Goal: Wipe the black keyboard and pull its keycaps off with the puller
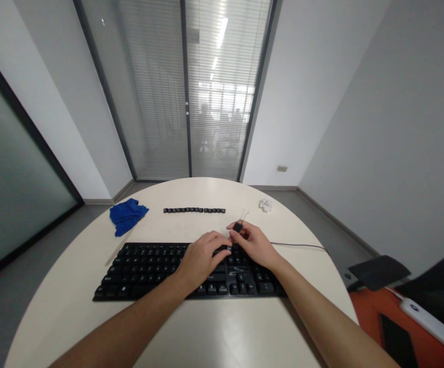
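Note:
A black keyboard lies across the round cream table. My left hand is over its right-of-centre part, thumb and fingers closed together at the upper keys; what they hold, if anything, is too small to name. Just to the right, my right hand pinches a small black piece above the keyboard's top edge. A thin wire tool sticks out beyond those fingers. Behind the keyboard stretches a row of small black keycaps.
A blue cloth lies at the left, with a thin pale strip beside it. Crumpled white tissue sits at the back right. A black cable runs right. An orange seat holds a white power strip.

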{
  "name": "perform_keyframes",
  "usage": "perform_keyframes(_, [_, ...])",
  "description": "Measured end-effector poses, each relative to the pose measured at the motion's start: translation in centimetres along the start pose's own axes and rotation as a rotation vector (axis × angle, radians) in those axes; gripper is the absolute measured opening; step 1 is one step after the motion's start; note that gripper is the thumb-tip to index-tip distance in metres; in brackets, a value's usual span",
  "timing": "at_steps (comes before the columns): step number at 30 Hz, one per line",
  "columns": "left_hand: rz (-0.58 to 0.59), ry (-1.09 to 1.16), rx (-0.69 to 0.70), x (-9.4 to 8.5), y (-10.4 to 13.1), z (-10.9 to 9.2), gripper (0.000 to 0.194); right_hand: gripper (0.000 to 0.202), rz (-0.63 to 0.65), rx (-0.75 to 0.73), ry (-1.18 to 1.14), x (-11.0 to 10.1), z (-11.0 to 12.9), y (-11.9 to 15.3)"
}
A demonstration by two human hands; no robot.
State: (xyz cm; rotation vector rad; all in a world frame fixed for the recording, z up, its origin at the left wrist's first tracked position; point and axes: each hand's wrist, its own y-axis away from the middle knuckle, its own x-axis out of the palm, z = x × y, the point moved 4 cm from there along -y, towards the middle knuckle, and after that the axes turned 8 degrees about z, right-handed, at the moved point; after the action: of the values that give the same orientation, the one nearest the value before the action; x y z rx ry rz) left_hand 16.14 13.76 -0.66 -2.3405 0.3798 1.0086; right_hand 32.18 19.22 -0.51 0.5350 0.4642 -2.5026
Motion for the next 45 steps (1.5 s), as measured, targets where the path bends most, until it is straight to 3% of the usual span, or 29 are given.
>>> perform_keyframes(6, [-0.094, 0.08, -0.155, -0.3, -0.3, 1.2, 0.01, 0.03, -0.064, 0.026, 0.168, -1.0, 0.3, 0.0])
perform_keyframes(11, [-0.145, 0.222, -0.242, -0.1, -0.4, 2.4, 0.011, 0.025, -0.049, -0.097, 0.347, -1.0, 1.4, 0.4])
perform_keyframes(15, [-0.179, 0.285, -0.259, -0.1, -0.3, 2.8, 0.013, 0.027, 0.053, -0.149, 0.371, -0.6, 2.1, 0.7])
perform_keyframes(21, [-0.19, 0.363, -0.272, -0.3, -0.3, 2.5, 0.015, 0.029, 0.071, -0.11, 0.368, -0.6, 1.9, 0.7])
perform_keyframes(33, [-0.148, 0.363, -0.256, -0.2, -0.3, 2.3, 0.02, 0.022, 0.13, -0.169, 0.43, -0.5, 2.2, 0.8])
perform_keyframes(41, [-0.055, 0.045, -0.223, 0.2, 0.2, 1.5, 0.024, 0.022, -0.062, -0.059, 0.533, -2.7, 1.0, 0.4])
perform_keyframes(45, [0.019, -0.088, -0.164, 0.4, 0.3, 1.0, 0.014, 0.024, -0.109, 0.055, 0.608, -4.3, -0.5, 0.1])
